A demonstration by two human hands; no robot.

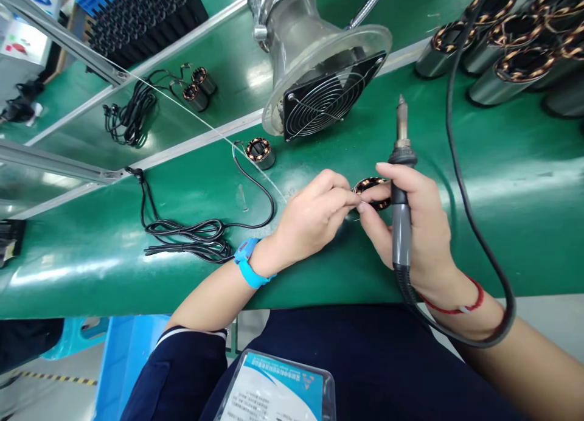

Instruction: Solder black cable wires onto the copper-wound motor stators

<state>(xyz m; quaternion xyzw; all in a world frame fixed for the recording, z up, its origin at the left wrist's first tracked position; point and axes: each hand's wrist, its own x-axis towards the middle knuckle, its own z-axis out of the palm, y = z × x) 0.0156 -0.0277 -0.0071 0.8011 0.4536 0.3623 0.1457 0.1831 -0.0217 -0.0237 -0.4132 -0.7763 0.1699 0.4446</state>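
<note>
A soldering iron rests across my right hand, its tip pointing up and away from me. Thumb and index finger of that hand pinch toward the rim of a motor stator with copper windings. My left hand is closed at the same rim, its fingertips meeting the right ones. What the left fingertips pinch is too small to make out; a thin wire end shows beside them. Both hands partly hide the stator. Left of them stands a smaller stator, wired to a coiled black cable.
A fume extraction hood with a fan grille stands beyond my hands. Several large stators crowd the back right. Behind the rail lie two small stators with black cables. The iron's cord loops along the right.
</note>
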